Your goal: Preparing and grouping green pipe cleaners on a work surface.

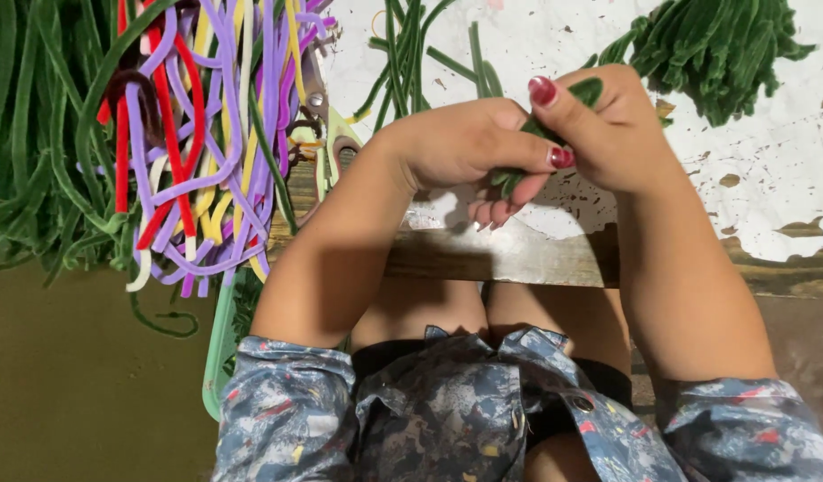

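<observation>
Two hands meet at centre frame, above the near edge of the counter [518, 254], both closed on one short green stem [590, 89]. Left hand [465, 143]: fingers curled, thumb pressed down along the piece, lower fingers tucked under it. Right hand [607, 120]: closed in a pinch, thumb on top, upper end of the stem showing dark green between thumb and fingers. Most of the stem is hidden inside the two grips; its length cannot be read.

Handling, judged from look: fuzzy chenille surface, thin, probably a wire core. Light. Bends readily and likely keeps its bend. Not fragile, not slippery; the pile gives good friction. Best held near the ends with fingertips, as here, leaving the middle free to flex; cut ends may be sharp.

Surroundings:
- Upper left of frame: tangled pile of coloured stems [206, 134], purple, red, yellow, white.
- Far left: mass of long green stems [28, 134], hanging over the edge.
- Upper centre: a few loose green stems [402, 54] lying on the white, chipped counter top.
- Upper right: dense green bundle [715, 45], apart from the hands.
- Left of the left forearm: scissors [326, 134] with pale green handle, partly under the coloured pile.
- Lower left: rim of a pale green tray [219, 348], mostly hidden.
- Bottom: patterned blue sleeves [286, 411] and lap.
</observation>
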